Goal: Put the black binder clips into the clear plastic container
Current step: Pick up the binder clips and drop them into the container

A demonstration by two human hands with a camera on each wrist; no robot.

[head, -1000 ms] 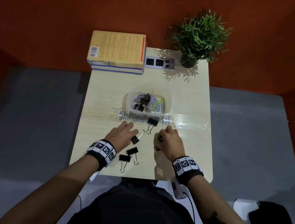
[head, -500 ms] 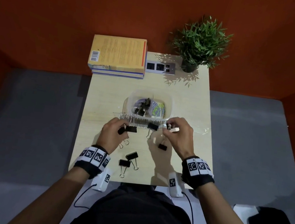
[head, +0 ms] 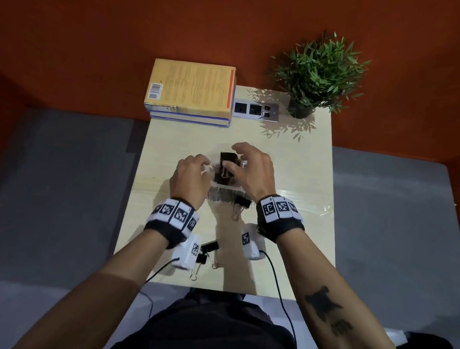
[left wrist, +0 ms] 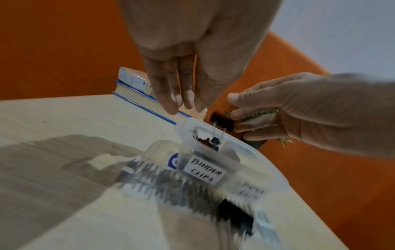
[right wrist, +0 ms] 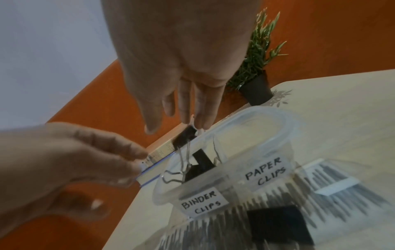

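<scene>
At the near table [head: 284,268] edge, two black binder clips [head: 207,254] lie beside the left wrist, a third [head: 241,204] just short of the clear plastic container [right wrist: 267,128]. Over it, the left hand [head: 191,176] hovers, fingers straight and bunched, holding nothing visible. The right hand [head: 252,168] pinches a held clip [right wrist: 183,137] above the "BINDER CLIPS" compartment; only the wrist views show those labels and clips [right wrist: 198,165] already inside. Beyond stand books [head: 191,91] and a plant [head: 320,69].
</scene>
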